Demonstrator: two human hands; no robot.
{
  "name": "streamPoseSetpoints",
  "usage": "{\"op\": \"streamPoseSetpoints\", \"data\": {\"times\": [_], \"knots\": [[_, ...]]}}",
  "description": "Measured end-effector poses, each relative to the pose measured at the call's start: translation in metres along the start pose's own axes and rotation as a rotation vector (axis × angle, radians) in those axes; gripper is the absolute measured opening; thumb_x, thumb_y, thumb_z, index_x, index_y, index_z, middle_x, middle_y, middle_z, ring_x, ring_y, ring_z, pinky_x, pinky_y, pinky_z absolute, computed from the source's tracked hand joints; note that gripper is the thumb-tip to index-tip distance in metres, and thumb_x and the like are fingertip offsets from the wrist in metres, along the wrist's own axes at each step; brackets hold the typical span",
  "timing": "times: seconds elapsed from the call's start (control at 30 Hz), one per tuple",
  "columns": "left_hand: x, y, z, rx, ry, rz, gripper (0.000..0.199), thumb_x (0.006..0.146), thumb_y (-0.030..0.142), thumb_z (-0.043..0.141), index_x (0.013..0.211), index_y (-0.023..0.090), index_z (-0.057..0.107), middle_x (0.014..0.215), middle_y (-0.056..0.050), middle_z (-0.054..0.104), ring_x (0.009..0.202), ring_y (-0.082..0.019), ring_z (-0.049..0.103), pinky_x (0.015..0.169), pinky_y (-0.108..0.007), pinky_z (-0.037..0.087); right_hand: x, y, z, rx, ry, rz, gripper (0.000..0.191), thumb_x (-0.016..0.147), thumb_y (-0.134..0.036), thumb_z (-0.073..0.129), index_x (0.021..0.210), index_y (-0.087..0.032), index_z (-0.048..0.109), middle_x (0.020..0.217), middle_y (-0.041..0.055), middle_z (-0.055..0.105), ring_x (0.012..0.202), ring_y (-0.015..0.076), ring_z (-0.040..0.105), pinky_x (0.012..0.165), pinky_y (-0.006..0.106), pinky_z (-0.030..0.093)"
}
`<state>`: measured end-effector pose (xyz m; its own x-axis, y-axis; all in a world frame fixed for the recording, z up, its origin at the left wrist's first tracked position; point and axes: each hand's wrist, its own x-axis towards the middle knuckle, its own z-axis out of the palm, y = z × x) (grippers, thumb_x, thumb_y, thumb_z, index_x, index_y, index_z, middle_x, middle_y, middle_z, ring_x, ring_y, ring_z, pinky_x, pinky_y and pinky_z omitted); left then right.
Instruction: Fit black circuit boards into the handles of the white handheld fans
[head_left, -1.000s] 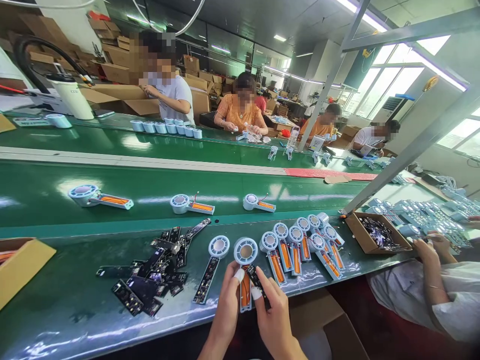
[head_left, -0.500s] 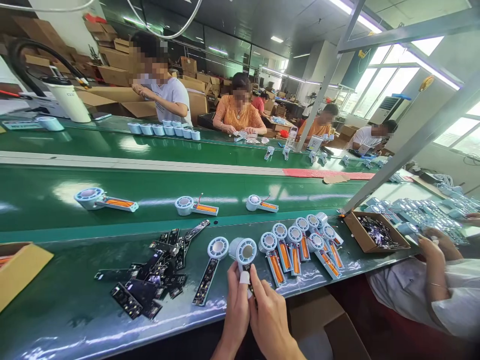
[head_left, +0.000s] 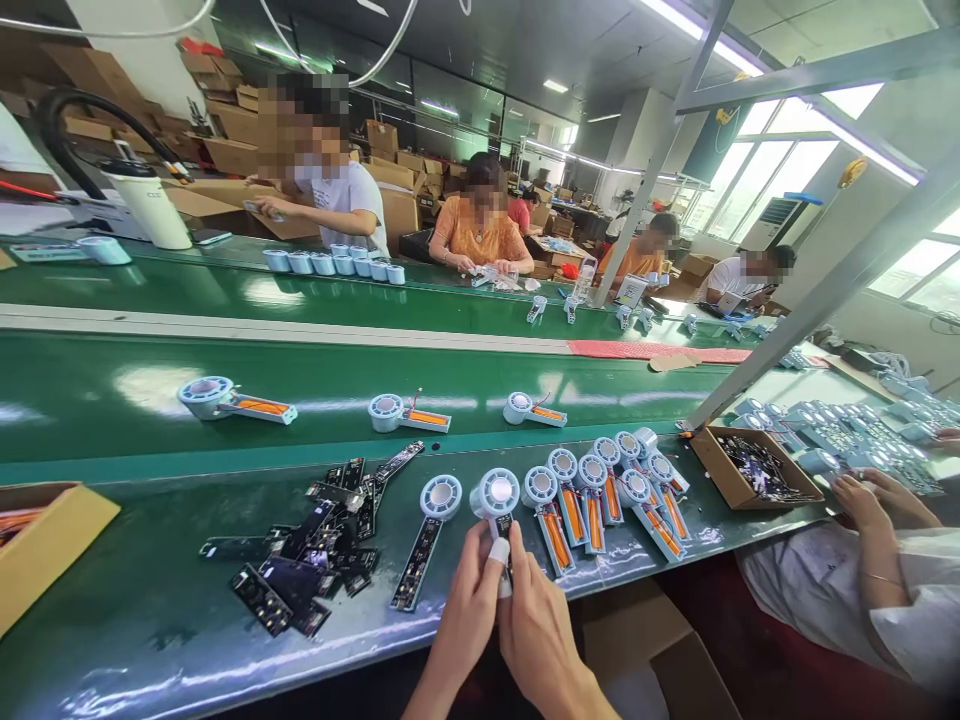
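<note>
A light-blue handheld fan (head_left: 499,492) with a round head is held upright between my two hands, its head away from me. My left hand (head_left: 471,590) wraps the handle from the left, and its thumb, in a white finger cover, presses on the black circuit board (head_left: 505,524) there. From the right, my right hand (head_left: 536,612) closes its fingers along the same handle; most of the board is hidden. Just left lies another fan (head_left: 440,497) with a circuit board (head_left: 417,565) in its handle. To the right are several fans (head_left: 592,472) with orange inside their open handles.
Loose circuit boards (head_left: 315,550) are heaped on the left of the bench. Three fans lie on the green belt (head_left: 322,370). A cardboard box of small parts (head_left: 750,470) stands right, beside a co-worker's hands (head_left: 862,500). A slanting metal post (head_left: 810,270) crosses the right side.
The fans on the belt have shifted right. The held fan's head has tipped slightly, its face catching more light. Across the belt, a person in white has lowered their hands. My grip stays.
</note>
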<state>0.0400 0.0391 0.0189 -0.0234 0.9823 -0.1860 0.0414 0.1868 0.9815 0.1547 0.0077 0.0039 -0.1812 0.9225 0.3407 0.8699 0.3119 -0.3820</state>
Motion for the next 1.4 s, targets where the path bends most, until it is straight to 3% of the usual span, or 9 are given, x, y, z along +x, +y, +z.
{"op": "streamPoseSetpoints", "data": {"times": [0.07, 0.27, 0.5, 0.67, 0.77, 0.87, 1.0, 1.2, 1.4], "knots": [[0.000, 0.004, -0.020, 0.186, -0.028, 0.103, 0.042, 0.088, 0.050, 0.047, 0.115, 0.024, 0.067, 0.118, -0.013, 0.075, 0.114, -0.032, 0.068, 0.100, -0.047, 0.051, 0.000, 0.005, 0.003, -0.034, -0.025, 0.057, 0.072, 0.095, -0.011, 0.032, 0.162, -0.018, 0.007, 0.102, 0.0146, 0.070, 0.081, 0.0279, 0.071, 0.066, 0.037, 0.060], [0.015, -0.005, -0.077, 0.573, 0.276, 0.346, 0.046, 0.089, 0.049, 0.041, 0.104, 0.020, 0.073, 0.120, -0.018, 0.074, 0.115, -0.037, 0.067, 0.102, -0.054, 0.051, 0.020, 0.006, 0.006, -0.180, -0.146, 0.066, 0.062, 0.093, -0.018, 0.052, 0.153, -0.014, 0.037, 0.094, 0.0133, 0.068, 0.080, 0.0281, 0.068, 0.070, 0.038, 0.058], [0.020, -0.012, -0.062, 0.334, 0.136, 0.256, 0.049, 0.090, 0.052, 0.043, 0.105, 0.020, 0.077, 0.124, -0.014, 0.074, 0.122, -0.032, 0.066, 0.107, -0.047, 0.049, 0.059, -0.024, 0.013, -0.121, -0.273, 0.030, 0.071, 0.086, -0.034, 0.066, 0.145, 0.000, 0.045, 0.132, 0.0305, 0.058, 0.114, 0.0406, 0.063, 0.092, 0.051, 0.054], [0.023, -0.016, -0.060, 0.169, 0.125, 0.147, 0.058, 0.091, 0.062, 0.037, 0.089, 0.022, 0.079, 0.119, -0.014, 0.076, 0.123, -0.034, 0.064, 0.110, -0.052, 0.045, 0.073, -0.037, 0.047, -0.200, -0.176, 0.218, 0.070, 0.083, -0.014, 0.058, 0.149, 0.001, 0.038, 0.137, 0.0351, 0.053, 0.112, 0.0414, 0.063, 0.089, 0.055, 0.053], [0.024, -0.029, -0.066, 0.161, 0.186, 0.190, 0.063, 0.093, 0.064, 0.031, 0.090, 0.021, 0.077, 0.121, -0.014, 0.074, 0.121, -0.034, 0.064, 0.107, -0.053, 0.048, 0.084, -0.031, 0.044, -0.187, -0.191, 0.218, 0.073, 0.079, -0.004, 0.055, 0.149, 0.002, 0.037, 0.133, 0.0334, 0.056, 0.115, 0.0403, 0.062, 0.092, 0.053, 0.051], [0.020, -0.050, -0.064, 0.151, 0.302, 0.272, 0.061, 0.095, 0.063, 0.031, 0.096, 0.021, 0.075, 0.117, -0.014, 0.074, 0.112, -0.033, 0.068, 0.100, -0.051, 0.053, 0.106, -0.014, 0.018, -0.084, -0.299, 0.107, 0.067, 0.084, -0.013, 0.060, 0.146, 0.002, 0.039, 0.132, 0.0301, 0.058, 0.117, 0.0371, 0.061, 0.096, 0.047, 0.050], [0.018, -0.068, -0.051, 0.204, 0.240, 0.395, 0.052, 0.095, 0.060, 0.040, 0.094, 0.023, 0.075, 0.111, -0.014, 0.075, 0.107, -0.031, 0.070, 0.097, -0.045, 0.054, 0.172, 0.023, -0.025, -0.061, -0.322, 0.049, 0.036, 0.096, -0.026, 0.057, 0.130, -0.014, 0.056, 0.114, 0.0126, 0.071, 0.099, 0.0238, 0.068, 0.083, 0.031, 0.054], [0.020, -0.065, -0.042, 0.205, 0.276, 0.398, 0.051, 0.097, 0.057, 0.037, 0.094, 0.022, 0.074, 0.105, -0.013, 0.075, 0.100, -0.030, 0.070, 0.091, -0.042, 0.055, 0.290, 0.110, -0.074, -0.229, -0.251, 0.227, 0.033, 0.099, -0.035, 0.062, 0.126, -0.016, 0.060, 0.125, 0.0094, 0.063, 0.105, 0.0237, 0.065, 0.089, 0.044, 0.056], [0.032, -0.084, -0.040, 0.158, 0.332, 0.434, 0.058, 0.095, 0.066, 0.036, 0.088, 0.023, 0.075, 0.095, -0.013, 0.077, 0.091, -0.029, 0.072, 0.088, -0.039, 0.056, 0.289, 0.181, -0.089, -0.355, -0.276, 0.325, 0.034, 0.098, -0.034, 0.063, 0.128, -0.017, 0.059, 0.127, 0.0098, 0.062, 0.107, 0.0240, 0.065, 0.089, 0.044, 0.057]]}}
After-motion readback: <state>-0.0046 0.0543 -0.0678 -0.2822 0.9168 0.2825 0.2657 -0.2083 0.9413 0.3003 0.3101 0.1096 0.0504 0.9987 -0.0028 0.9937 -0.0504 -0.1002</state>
